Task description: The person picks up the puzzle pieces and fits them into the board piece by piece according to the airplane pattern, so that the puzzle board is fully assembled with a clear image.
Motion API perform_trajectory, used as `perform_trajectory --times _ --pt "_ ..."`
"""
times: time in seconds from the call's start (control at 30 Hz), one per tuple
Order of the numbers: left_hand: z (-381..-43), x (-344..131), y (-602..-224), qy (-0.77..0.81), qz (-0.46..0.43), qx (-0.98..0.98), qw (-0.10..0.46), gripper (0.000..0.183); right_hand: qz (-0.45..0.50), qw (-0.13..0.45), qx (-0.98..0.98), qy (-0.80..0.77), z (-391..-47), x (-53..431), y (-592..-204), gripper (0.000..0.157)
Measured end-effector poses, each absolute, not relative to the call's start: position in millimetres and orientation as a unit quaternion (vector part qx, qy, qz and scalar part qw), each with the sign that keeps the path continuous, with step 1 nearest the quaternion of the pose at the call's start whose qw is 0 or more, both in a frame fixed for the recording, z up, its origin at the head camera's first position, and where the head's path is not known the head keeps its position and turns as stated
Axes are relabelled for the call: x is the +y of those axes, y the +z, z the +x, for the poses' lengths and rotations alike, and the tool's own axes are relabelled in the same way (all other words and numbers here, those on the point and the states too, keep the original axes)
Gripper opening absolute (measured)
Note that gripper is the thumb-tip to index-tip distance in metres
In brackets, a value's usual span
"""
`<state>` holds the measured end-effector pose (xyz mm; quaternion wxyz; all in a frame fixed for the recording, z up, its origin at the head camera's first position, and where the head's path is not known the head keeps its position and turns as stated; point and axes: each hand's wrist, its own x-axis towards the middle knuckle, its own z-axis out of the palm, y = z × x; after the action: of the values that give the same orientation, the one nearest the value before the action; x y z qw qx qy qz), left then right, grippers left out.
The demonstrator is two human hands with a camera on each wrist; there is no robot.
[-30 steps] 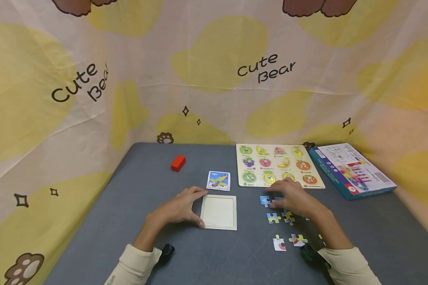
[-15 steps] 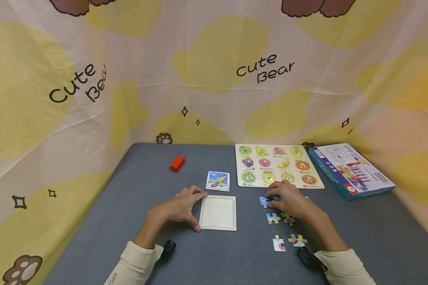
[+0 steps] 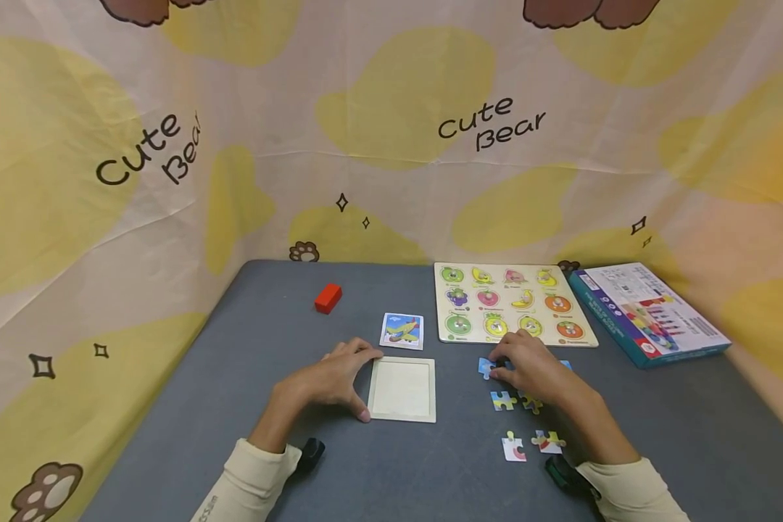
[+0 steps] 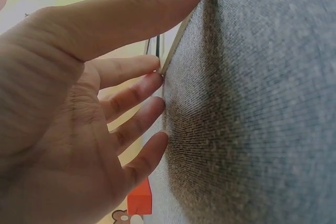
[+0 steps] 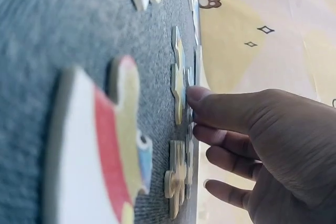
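My left hand (image 3: 333,373) spans the left side of a pale square puzzle tray (image 3: 401,390), index fingertip at its upper left corner and thumb at its lower left. In the left wrist view the fingers are nearly straight, fingertips right at the tray's edge. To the right, my right hand (image 3: 536,370) pinches a blue jigsaw piece in the back row, mostly hidden behind thumb and index finger. Another blue jigsaw piece (image 3: 485,368) lies beside the thumb tip. In the right wrist view, a red-and-white jigsaw piece (image 5: 100,150) lies close to the camera.
Several jigsaw pieces (image 3: 514,447) lie in loose rows on the grey table (image 3: 404,478). Behind the tray is a small airplane picture card (image 3: 402,331). A red block (image 3: 328,298), a fruit puzzle board (image 3: 505,286) and a flat box (image 3: 665,312) stand farther back.
My right hand has shifted slightly nearer and its thumb and index finger have closed together at the back-row pieces. The left thumb has slid a little outward at the tray's corner.
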<state>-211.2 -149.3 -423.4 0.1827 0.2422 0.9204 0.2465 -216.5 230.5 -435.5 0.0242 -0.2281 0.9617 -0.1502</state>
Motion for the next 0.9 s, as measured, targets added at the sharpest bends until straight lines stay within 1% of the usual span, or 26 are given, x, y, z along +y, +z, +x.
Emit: perform_trajectory --times 0.2,0.4,0.6,0.9 --pt "-212 -150 -423 0.250 0.243 0.920 0.182 0.096 -0.241 0.000 0.962 -0.128 -213 227 -435 0.019" --pt "-211 -150 -424 0.246 0.251 0.919 0.178 0.095 -0.236 0.002 0.964 -0.126 -211 227 -436 0.022" --pt "-210 -148 -424 0.245 0.251 0.919 0.182 0.096 -0.230 0.000 0.964 -0.136 -210 226 -434 0.021" --pt "-210 -149 -426 0.245 0.245 0.920 0.182 0.096 -0.286 -0.023 0.946 -0.150 -205 197 -429 0.021"
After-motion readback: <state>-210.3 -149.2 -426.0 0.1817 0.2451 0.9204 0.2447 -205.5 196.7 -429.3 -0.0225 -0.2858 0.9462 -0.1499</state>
